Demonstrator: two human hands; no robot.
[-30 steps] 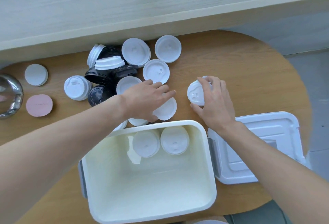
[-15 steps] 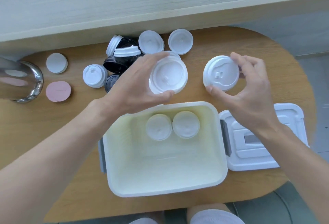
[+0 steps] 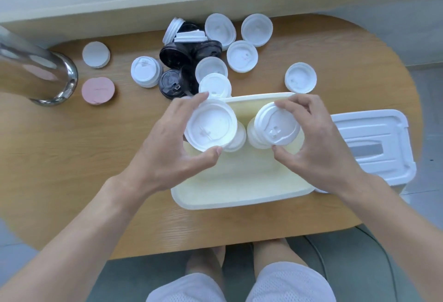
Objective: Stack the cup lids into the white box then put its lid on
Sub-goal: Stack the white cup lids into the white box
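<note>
Evidently light, thin, springy plastic: left hand [image 3: 167, 150] and right hand [image 3: 318, 148] each pinch a white cup lid [image 3: 211, 126] by the rim over the white box [image 3: 239, 196]; rim grip suits.

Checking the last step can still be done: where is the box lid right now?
In the head view, the box lid lies flat on the table, at the right side of the white box, just beyond the right hand.

I see the white box [image 3: 239, 196] open on the table, two white cup lids [image 3: 211, 126] held just above its far half, its flat lid [image 3: 374, 143] lying right of it, loose cup lids [image 3: 242, 56] heaped beyond it.
</note>
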